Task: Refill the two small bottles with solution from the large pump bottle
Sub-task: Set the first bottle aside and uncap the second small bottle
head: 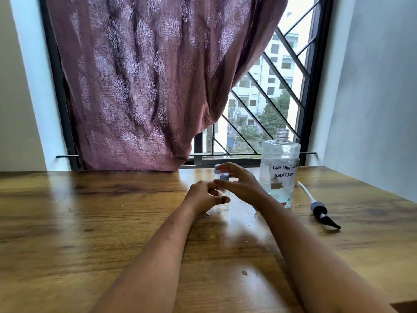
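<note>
Your two small clear plastic bottles with pale blue caps are upright and capped mid-surface, front bottle right against the back bottle. Just to their right is the big clear labelled solution bottle, upright with its neck open. Its black pump with white tube lies flat further right.

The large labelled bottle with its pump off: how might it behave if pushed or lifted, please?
The large bottle stands tall with an uncapped neck, so a shove would probably tip and spill it. Droplets on the table near its base suggest a slippery grip.
</note>
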A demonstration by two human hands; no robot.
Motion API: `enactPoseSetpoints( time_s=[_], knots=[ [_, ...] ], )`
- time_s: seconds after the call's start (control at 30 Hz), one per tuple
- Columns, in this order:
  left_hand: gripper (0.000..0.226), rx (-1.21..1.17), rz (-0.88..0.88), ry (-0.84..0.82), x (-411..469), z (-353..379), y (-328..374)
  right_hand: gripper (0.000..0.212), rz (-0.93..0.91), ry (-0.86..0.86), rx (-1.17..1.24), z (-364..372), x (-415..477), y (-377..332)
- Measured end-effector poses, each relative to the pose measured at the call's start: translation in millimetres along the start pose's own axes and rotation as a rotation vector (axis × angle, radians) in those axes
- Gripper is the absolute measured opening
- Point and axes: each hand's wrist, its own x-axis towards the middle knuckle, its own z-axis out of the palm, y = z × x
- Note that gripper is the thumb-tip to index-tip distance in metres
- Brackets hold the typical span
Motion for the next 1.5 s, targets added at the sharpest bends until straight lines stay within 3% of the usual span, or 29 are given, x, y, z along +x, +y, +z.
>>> enactPoseSetpoints(
  time_s=[0.17, 0.3, 0.5, 0.6, 0.8, 1.17, 1.33, 1.5],
  knots=[
    [0.027, 0.006, 0.011, 0.006, 0, 0, 0, 0.024, -0.074, 0.032, -0.162, 0, 2, 4],
    [0.033, -0.023, 0.009, 0.014, 3, 2, -3, 0.021, -0.173, 0.202, -0.067, -2, 5, -1],
    [0.034, -0.005, 0.024, 0.033, 4, 3, -4, 0.025, -0.133, 0.409, 0.075, -7, 6, -3],
    [0.035, 0.033, 0.031, 0.047, 4, 3, -4, 0.028, -0.100, 0.353, 0.034, -6, 7, -1],
    [0.036, 0.114, 0.026, 0.103, 5, 0, -8, 0.009, -0.019, 0.325, -0.069, -1, 7, 6],
    [0.036, 0.142, 0.040, 0.111, 1, -1, -5, 0.013, 0.176, 0.115, -0.572, 3, 0, 29],
    [0.035, 0.150, 0.050, 0.104, 1, 0, -5, 0.013, 0.220, 0.062, -0.647, 4, 0, 34],
    [0.037, 0.149, 0.052, 0.092, 2, 0, -5, 0.028, 0.218, 0.039, -0.698, 5, -1, 32]
  ],
)
